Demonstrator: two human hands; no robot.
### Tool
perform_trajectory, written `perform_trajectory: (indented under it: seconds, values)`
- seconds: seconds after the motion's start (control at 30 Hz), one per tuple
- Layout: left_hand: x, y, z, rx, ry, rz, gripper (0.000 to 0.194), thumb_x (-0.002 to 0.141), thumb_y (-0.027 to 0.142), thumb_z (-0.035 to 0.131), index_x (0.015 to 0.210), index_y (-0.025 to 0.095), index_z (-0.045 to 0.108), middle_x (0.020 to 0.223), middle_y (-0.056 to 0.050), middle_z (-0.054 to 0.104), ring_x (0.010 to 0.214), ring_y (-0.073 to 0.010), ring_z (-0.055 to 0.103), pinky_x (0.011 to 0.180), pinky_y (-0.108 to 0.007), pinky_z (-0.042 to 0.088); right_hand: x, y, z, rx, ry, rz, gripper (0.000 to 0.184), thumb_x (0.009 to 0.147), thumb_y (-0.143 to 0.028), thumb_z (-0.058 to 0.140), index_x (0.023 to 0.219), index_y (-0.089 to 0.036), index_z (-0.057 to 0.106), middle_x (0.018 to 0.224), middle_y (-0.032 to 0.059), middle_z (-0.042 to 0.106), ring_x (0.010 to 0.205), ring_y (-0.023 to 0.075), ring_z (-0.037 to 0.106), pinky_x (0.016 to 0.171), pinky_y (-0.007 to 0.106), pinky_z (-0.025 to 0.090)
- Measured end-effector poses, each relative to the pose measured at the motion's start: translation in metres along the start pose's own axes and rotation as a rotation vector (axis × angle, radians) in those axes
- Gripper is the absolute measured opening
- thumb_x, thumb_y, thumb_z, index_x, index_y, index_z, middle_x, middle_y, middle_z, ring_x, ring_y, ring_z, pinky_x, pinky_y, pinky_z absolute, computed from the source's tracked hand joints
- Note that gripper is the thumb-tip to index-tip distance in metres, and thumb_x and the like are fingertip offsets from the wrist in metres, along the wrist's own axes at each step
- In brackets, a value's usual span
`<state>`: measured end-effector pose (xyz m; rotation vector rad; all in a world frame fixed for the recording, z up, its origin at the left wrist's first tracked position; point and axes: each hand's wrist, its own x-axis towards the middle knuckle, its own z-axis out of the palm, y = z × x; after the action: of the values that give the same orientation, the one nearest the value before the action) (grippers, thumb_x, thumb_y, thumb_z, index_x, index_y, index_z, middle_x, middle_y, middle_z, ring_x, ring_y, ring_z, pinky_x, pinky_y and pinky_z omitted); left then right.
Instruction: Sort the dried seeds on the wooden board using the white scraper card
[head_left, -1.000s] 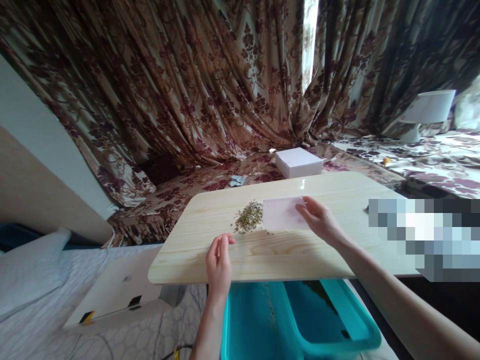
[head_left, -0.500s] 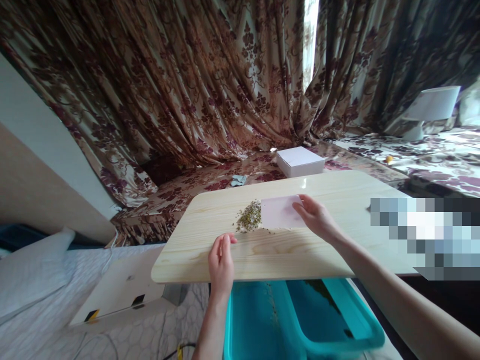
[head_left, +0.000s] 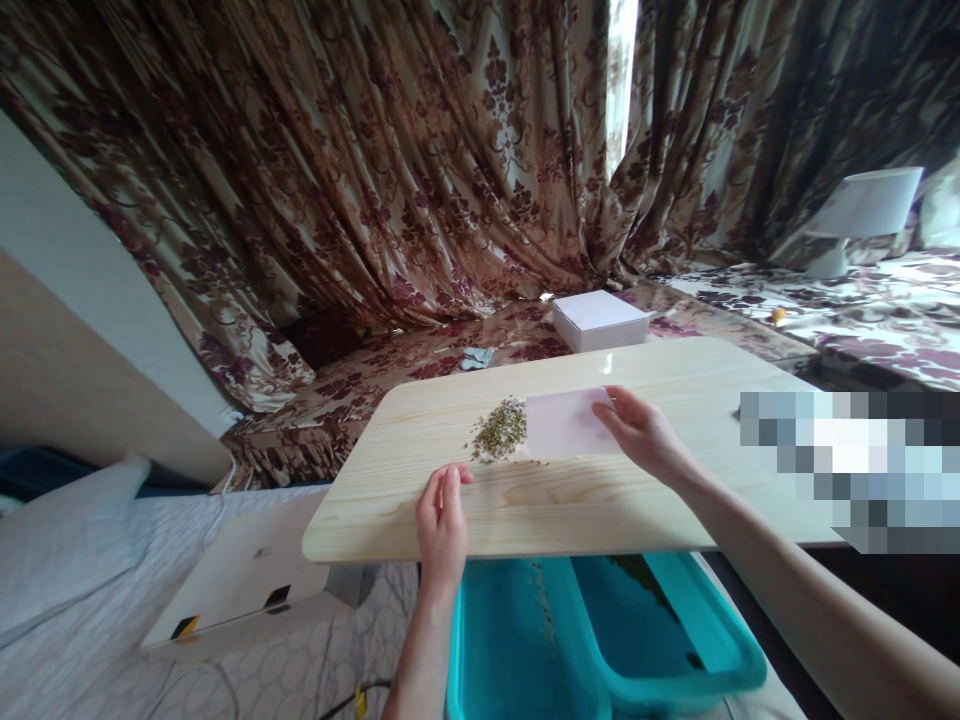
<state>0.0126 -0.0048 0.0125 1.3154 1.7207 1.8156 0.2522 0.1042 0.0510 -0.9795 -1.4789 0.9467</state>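
My right hand (head_left: 641, 430) pinches the right end of a pale, flat plastic scraper (head_left: 564, 424), thumb on top. The scraper lies low over the wooden tabletop (head_left: 390, 500), and its left edge meets a pile of small green and brown dried bits (head_left: 499, 430). A few loose crumbs lie along the scraper's lower edge. My left hand (head_left: 442, 515) rests at the near side of the table, just below the pile, fingers loosely curved, holding nothing.
Below the table's front edge stand turquoise plastic bins (head_left: 675, 690), one with dark green matter inside. A white box (head_left: 600, 318) sits behind the table. At left, a white panel-like case (head_left: 240, 570) lies on the bed. A lamp (head_left: 874, 205) stands far right.
My right hand and the scraper have shifted slightly to the right, a little away from the pile. The left hand stays almost where it was.
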Motion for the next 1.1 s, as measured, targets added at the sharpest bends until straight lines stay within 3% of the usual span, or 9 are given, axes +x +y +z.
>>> perform_trajectory:
  seconds: [0.43, 0.83, 1.1]
  values:
    - [0.0, -0.001, 0.0, -0.006, 0.004, -0.002, 0.038, 0.089, 0.05, 0.047, 0.085, 0.018, 0.067, 0.083, -0.005, 0.071, 0.089, -0.0204, 0.065, 0.082, -0.03, 0.05, -0.003, 0.002, -0.004, -0.004, 0.01, 0.022, 0.034, 0.072, -0.053, 0.068, 0.084, -0.022, 0.061, 0.074, 0.0038, 0.071, 0.067, 0.0192, 0.066, 0.056, 0.028, 0.051]
    - [0.0, -0.001, 0.0, -0.006, 0.007, -0.025, 0.038, 0.088, 0.051, 0.047, 0.085, 0.019, 0.067, 0.082, -0.005, 0.07, 0.089, -0.0199, 0.065, 0.083, -0.029, 0.049, -0.011, -0.001, -0.016, -0.014, 0.011, 0.047, 0.028, 0.072, -0.048, 0.067, 0.078, -0.023, 0.058, 0.071, 0.0019, 0.066, 0.063, 0.0171, 0.061, 0.056, 0.027, 0.048]
    - [0.0, 0.0, 0.0, -0.012, 0.001, -0.022, 0.038, 0.089, 0.051, 0.047, 0.085, 0.019, 0.067, 0.084, -0.005, 0.071, 0.09, -0.02, 0.065, 0.083, -0.03, 0.048, -0.005, 0.0, -0.002, 0.029, 0.015, 0.058, 0.026, 0.072, -0.046, 0.066, 0.081, -0.023, 0.057, 0.071, 0.0012, 0.065, 0.064, 0.0167, 0.061, 0.056, 0.027, 0.047]
